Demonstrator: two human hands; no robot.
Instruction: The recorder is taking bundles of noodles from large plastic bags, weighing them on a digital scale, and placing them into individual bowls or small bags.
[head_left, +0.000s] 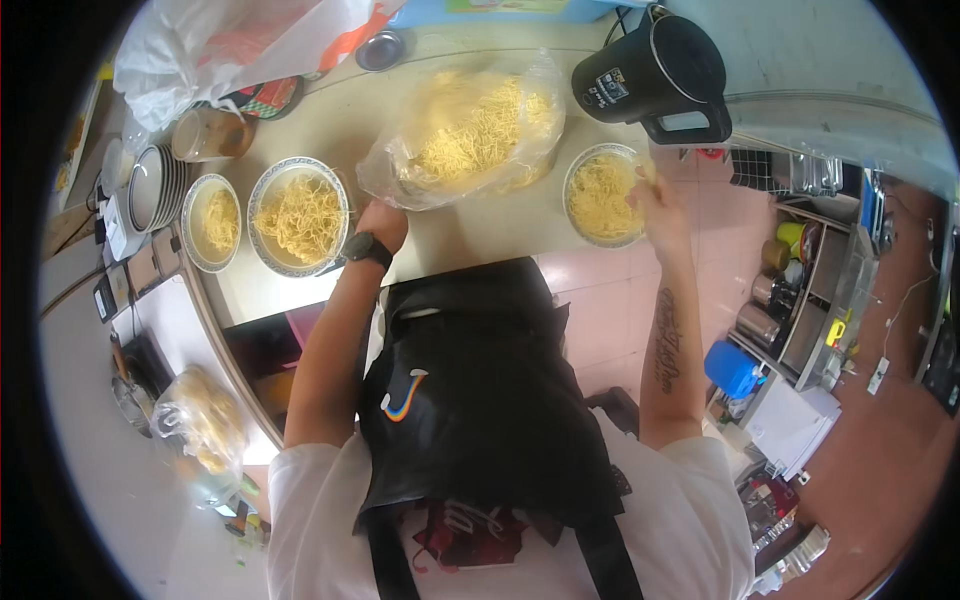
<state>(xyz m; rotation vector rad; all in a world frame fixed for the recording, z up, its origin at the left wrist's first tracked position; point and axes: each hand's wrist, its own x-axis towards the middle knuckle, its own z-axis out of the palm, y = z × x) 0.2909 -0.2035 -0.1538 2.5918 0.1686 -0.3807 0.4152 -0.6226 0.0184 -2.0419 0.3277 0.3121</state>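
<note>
A clear plastic bag (551, 90) of thin yellow noodles (472, 142) lies on the table, its mouth towards me. My left hand (384, 225), with a dark watch on the wrist, is closed at the bag's near edge; its fingertips are hidden. My right hand (658, 202) is at the right rim of a patterned bowl (568, 206) holding noodles. That hand is blurred, and whether it pinches noodles or the rim is unclear. Left of my left wrist stand a larger bowl of noodles (300, 217) and a smaller bowl with fewer noodles (220, 221).
A black kettle-like appliance (652, 75) stands at the back right. Stacked bowls (159, 187), a jar with brown contents (214, 135) and a white plastic bag (195, 60) crowd the left. A round lid (380, 51) lies behind the noodle bag. Shelving (817, 277) stands beyond the tiled floor.
</note>
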